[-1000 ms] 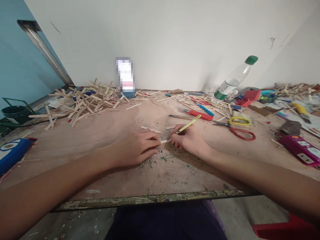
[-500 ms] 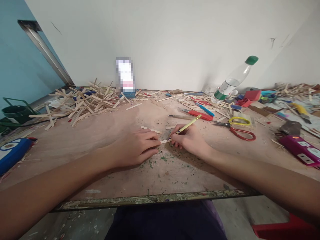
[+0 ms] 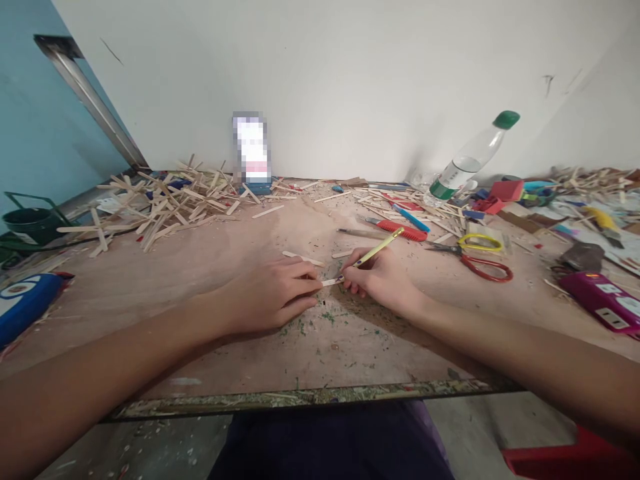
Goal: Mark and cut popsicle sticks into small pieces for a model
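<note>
My left hand [image 3: 283, 293] lies low on the wooden table, its fingertips pressing the end of a wooden craft stick [image 3: 329, 283] against the surface. In my right hand [image 3: 383, 281] a yellow pencil [image 3: 374, 249] is pinched in a writing grip. The pencil's tip is down at the stick, between the two hands; the fingers partly hide it. Just beyond my fingertips lie another craft stick [image 3: 305, 259] and a shorter piece of stick [image 3: 342, 254]. Small green shavings are scattered on the wood below the hands.
Glued stick pieces [image 3: 185, 203] heap at the back left near a phone [image 3: 253, 150]. Toward the right lie a red cutter [image 3: 403, 231], a blue pen [image 3: 413, 219], scissors [image 3: 460, 251] and a tilted bottle [image 3: 457, 170]. Blue [image 3: 30, 303] and magenta [image 3: 597, 300] packs flank the table.
Both hands stay in almost the same place, with the pencil still at the stick. The view has shifted very slightly.
</note>
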